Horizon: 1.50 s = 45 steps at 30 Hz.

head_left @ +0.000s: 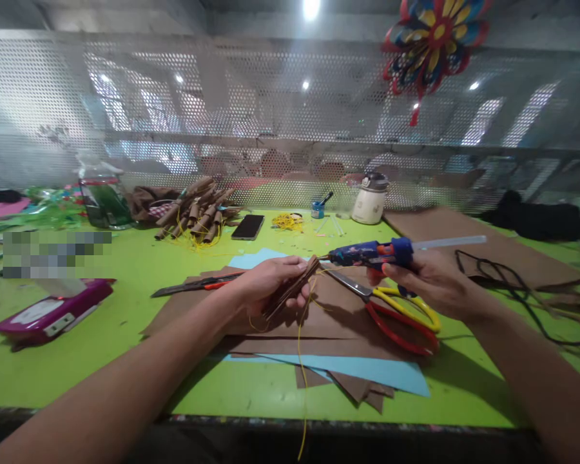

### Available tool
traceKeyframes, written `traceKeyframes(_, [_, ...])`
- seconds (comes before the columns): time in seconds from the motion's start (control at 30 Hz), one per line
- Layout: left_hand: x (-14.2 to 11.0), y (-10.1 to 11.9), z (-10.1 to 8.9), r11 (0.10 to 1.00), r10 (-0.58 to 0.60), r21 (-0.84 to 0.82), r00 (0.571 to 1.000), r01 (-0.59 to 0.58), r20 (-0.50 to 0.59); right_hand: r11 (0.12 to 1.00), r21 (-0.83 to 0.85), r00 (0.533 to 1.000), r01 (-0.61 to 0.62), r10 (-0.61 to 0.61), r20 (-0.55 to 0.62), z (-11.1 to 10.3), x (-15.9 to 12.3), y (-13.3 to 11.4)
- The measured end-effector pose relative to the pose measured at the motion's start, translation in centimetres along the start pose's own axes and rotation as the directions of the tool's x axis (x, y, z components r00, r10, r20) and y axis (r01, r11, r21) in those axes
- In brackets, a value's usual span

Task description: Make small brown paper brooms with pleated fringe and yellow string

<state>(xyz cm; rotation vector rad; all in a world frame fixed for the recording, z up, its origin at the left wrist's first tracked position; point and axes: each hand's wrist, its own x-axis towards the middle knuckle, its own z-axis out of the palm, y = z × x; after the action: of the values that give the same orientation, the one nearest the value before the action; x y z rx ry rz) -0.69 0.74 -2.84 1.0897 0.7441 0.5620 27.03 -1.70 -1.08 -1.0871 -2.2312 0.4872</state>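
Note:
In the head view my left hand [280, 283] is closed around a rolled piece of brown paper [290, 288], tilted with its upper end toward the right. A thin yellow string [299, 354] hangs from the roll past the table's front edge. My right hand [437, 283] grips a blue glue gun [372, 253] with a clear glue stick [449, 242] poking out behind. Its nozzle is at the roll's upper end; whether they touch I cannot tell. Beneath lie brown paper sheets [212, 332], light-blue paper [381, 370], scissors with red and yellow handles [401, 322] and a second cutting tool [193, 284].
Brown paper rolls [198, 212] are piled at the back left near a bottle [105, 196]. A phone [248, 227], yellow string [288, 222] and a white jar [370, 200] stand along the back. A purple device [55, 312] sits left; a black cord [517, 296] lies right.

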Motion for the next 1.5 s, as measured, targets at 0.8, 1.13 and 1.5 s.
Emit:
traceKeyframes(0.8, [0.2, -0.4, 0.1, 0.998, 0.059, 0.033, 0.997, -0.057, -0.056, 0.999, 0.019, 1.0, -0.027, 0.027, -0.008, 0.6, 0.1, -0.3])
traceKeyframes(1.13, [0.2, -0.3, 0.2, 0.998, 0.044, 0.052, 0.999, -0.043, -0.023, 0.999, 0.028, 0.999, -0.025, 0.025, 0.027, 0.8, 0.2, -0.2])
traceKeyframes(1.5, [0.3, -0.4, -0.1, 0.993, 0.071, 0.089, 0.997, -0.072, 0.011, 1.0, -0.027, 1.0, 0.016, -0.016, -0.009, 0.7, 0.2, -0.4])
